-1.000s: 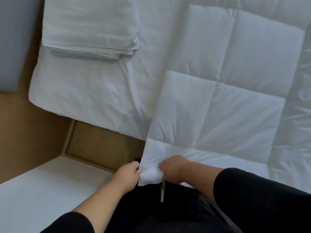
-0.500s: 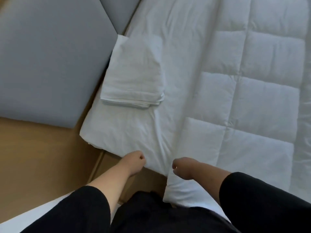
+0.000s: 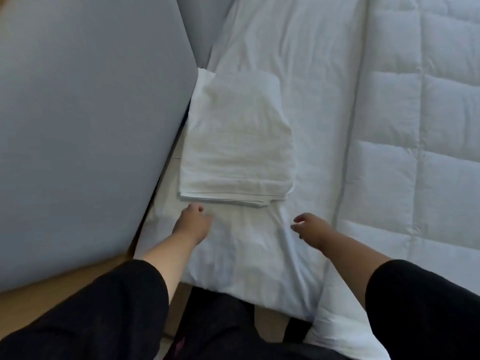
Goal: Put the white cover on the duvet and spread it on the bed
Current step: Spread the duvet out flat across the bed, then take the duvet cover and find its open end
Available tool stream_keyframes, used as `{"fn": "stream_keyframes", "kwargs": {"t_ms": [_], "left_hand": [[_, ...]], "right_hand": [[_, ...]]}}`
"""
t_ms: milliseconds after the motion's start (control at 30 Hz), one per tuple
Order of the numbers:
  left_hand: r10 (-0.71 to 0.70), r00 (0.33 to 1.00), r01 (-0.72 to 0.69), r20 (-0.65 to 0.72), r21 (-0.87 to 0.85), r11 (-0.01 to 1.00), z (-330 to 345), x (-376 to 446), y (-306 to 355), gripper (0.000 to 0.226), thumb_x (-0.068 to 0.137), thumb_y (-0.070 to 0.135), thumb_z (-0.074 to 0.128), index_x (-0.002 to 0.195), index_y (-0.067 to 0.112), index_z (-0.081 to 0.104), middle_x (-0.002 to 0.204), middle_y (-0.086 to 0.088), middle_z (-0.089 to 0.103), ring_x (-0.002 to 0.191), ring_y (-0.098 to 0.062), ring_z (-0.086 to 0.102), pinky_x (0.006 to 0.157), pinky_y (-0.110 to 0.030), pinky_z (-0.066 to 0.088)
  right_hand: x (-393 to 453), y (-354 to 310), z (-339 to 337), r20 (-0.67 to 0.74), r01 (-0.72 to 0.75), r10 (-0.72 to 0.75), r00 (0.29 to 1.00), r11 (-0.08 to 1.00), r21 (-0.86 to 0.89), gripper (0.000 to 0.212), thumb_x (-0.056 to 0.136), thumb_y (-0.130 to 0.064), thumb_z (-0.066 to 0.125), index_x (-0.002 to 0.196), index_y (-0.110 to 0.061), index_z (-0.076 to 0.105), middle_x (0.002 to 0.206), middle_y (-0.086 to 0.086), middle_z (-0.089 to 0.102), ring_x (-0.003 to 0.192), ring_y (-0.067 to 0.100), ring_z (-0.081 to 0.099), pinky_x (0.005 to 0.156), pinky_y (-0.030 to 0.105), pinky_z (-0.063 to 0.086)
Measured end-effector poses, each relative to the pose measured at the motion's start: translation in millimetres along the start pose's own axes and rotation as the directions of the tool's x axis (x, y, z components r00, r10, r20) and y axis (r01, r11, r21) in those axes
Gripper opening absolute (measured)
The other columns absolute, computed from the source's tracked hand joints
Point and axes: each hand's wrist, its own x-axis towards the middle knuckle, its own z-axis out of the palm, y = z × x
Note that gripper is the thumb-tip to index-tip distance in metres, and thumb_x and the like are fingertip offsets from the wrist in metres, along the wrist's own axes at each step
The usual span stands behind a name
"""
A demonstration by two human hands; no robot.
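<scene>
Hands first: I count two, both reaching out over the bed and holding nothing. My left hand (image 3: 193,224) hovers just short of the near edge of the folded white cover (image 3: 237,146), fingers loosely curled; whether it touches the sheet below I cannot tell. My right hand (image 3: 310,229) hangs over the sheet with fingers loosely bent, near the quilted duvet's edge, apart from it.

One folded white cover lies flat on the bed sheet (image 3: 259,255), its stacked layers showing along the near edge, its far left corner against the grey panel (image 3: 91,126). One duvet (image 3: 415,152), white and stitched in squares, lies along the right side of the bed, separate from the cover; its right part is cut off by the frame, and its near corner hangs off the bed beside my right sleeve.

Motion blur softens the whole view. My black sleeves and dark clothing hide the bed's near edge. Wood-coloured surface shows at lower left, below the grey panel.
</scene>
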Motion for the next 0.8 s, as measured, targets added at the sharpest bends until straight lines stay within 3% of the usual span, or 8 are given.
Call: {"fn": "stream_keyframes", "kwargs": {"t_ms": [100,167,300,400,533,633,700,800], "left_hand": [[0.000,0.992,-0.006,-0.128,-0.047,0.999,-31,67,-9,0.047,0.090,0.034,0.061,0.129,0.009,0.053,0.134,-0.014,0.055,0.109,-0.033,0.058,0.077,-0.030,0.042],[-0.036,0.993,0.019,-0.108,-0.159,0.987,-41,100,-12,0.045,0.084,0.036,0.065,0.118,0.010,0.054,0.124,-0.016,0.061,0.095,-0.031,0.059,0.069,-0.029,0.042],[-0.056,0.996,0.076,0.070,-0.312,0.947,-47,139,-15,0.075,0.073,0.050,0.071,0.136,0.015,0.050,0.124,-0.003,0.062,0.107,-0.028,0.061,0.092,-0.034,0.049],[-0.082,0.988,0.137,0.135,-0.476,0.869,-43,163,-19,0.101,0.046,0.062,0.078,0.133,0.018,0.054,0.121,0.000,0.067,0.107,-0.024,0.065,0.101,-0.044,0.051],[-0.081,0.983,0.158,0.165,-0.528,0.835,-43,186,-25,0.119,0.034,0.068,0.086,0.136,0.018,0.050,0.122,-0.002,0.067,0.106,-0.026,0.067,0.099,-0.045,0.052],[-0.080,0.982,0.165,0.172,-0.561,0.811,-36,219,-38,0.133,0.019,0.072,0.091,0.134,0.016,0.054,0.120,-0.003,0.069,0.103,-0.026,0.069,0.096,-0.045,0.055],[-0.067,0.980,0.166,0.186,-0.593,0.788,-39,215,-32,0.119,0.025,0.065,0.095,0.126,0.012,0.061,0.114,-0.007,0.072,0.098,-0.028,0.072,0.090,-0.049,0.058],[-0.043,0.988,0.126,0.148,-0.610,0.783,-47,182,-9,0.053,0.073,0.023,0.083,0.119,0.005,0.064,0.110,-0.012,0.072,0.093,-0.030,0.072,0.085,-0.049,0.059]], "right_hand": [[32,-44,8,-0.145,-0.014,0.064,0.987,0.948,0.318,0.057,0.090,-0.036,0.067,0.141,-0.020,0.044,0.125,0.012,0.061,0.110,0.029,0.061,0.099,0.050,0.052],[48,-70,11,-0.152,-0.022,0.111,0.982,0.870,0.492,0.069,0.092,-0.037,0.066,0.151,-0.023,0.032,0.131,0.010,0.053,0.110,0.029,0.058,0.096,0.048,0.053],[75,-99,25,-0.031,-0.126,0.193,0.981,0.745,0.655,0.095,0.084,-0.050,0.073,0.157,-0.033,0.014,0.145,0.002,0.044,0.122,0.030,0.053,0.095,0.046,0.050],[90,-106,44,-0.008,-0.157,0.254,0.967,0.624,0.766,0.111,0.074,-0.056,0.079,0.157,-0.039,0.007,0.147,0.005,0.045,0.121,0.032,0.055,0.101,0.049,0.048],[102,-113,60,0.033,-0.220,0.379,0.925,0.462,0.859,0.113,0.061,-0.060,0.085,0.153,-0.033,0.024,0.144,-0.002,0.049,0.124,0.030,0.053,0.093,0.050,0.044],[107,-115,66,0.073,-0.256,0.397,0.915,0.430,0.866,0.103,0.063,-0.062,0.084,0.149,-0.027,0.038,0.143,-0.004,0.052,0.128,0.027,0.052,0.106,0.050,0.042],[107,-117,67,0.049,-0.227,0.370,0.928,0.455,0.861,0.077,0.073,-0.053,0.083,0.137,-0.023,0.053,0.132,-0.002,0.061,0.116,0.025,0.062,0.103,0.046,0.049],[99,-122,66,-0.012,-0.171,0.347,0.938,0.493,0.853,0.044,0.083,-0.034,0.079,0.119,-0.017,0.060,0.115,0.006,0.067,0.093,0.023,0.068,0.090,0.039,0.059]]}}
